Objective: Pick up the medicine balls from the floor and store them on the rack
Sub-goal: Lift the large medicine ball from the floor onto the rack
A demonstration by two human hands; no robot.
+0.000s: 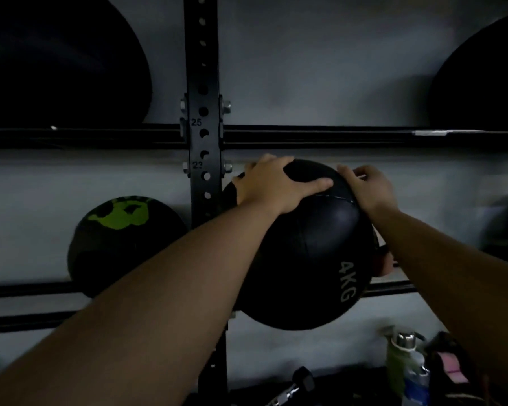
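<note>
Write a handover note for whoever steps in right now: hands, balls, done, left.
Left hand: spread flat over the top of the 4KG ball, pressing it.
Right hand: on the ball's upper right side, fingers curled at the back.
4KG ball: at the lower rack rails, just right of the upright post; whether it is fully seated cannot be told.
Done: green-marked ball sits on the same level, left of the post; two large dark balls on the shelf above.
Left: settle this ball, release. The floor is barely in view, so check for more.
</note>
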